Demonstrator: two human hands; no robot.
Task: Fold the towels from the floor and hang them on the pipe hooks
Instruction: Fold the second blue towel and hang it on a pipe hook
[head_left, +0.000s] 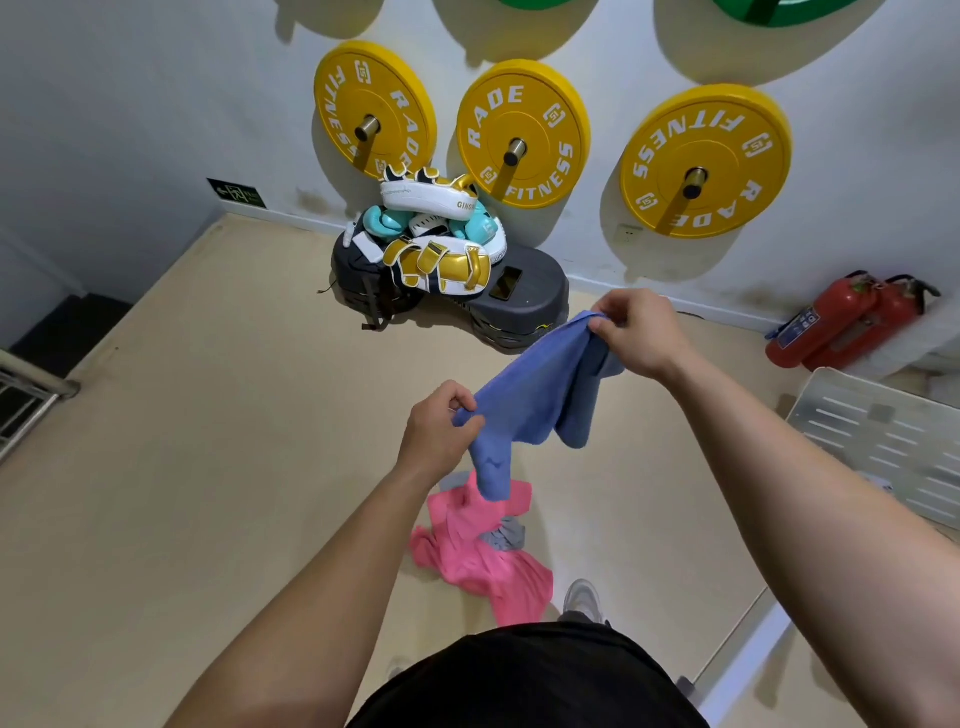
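Note:
A blue towel (535, 400) hangs in the air between my two hands. My left hand (441, 426) pinches its lower left edge, and my right hand (641, 332) pinches its upper right edge, higher and farther from me. The cloth sags between them and one end droops down. Below it on the beige floor lies a crumpled pink towel (478, 556), with a grey towel (506, 535) partly showing on top of it. No pipe hooks are in view.
Yellow weight plates (522, 132) hang on wall pegs ahead. Below them a dark step platform (524, 296) holds boxing pads and a phone. Two red fire extinguishers (841, 322) lean at the right wall, with a white slotted panel (883, 441) nearby. Stairs and a railing (31, 395) sit at left.

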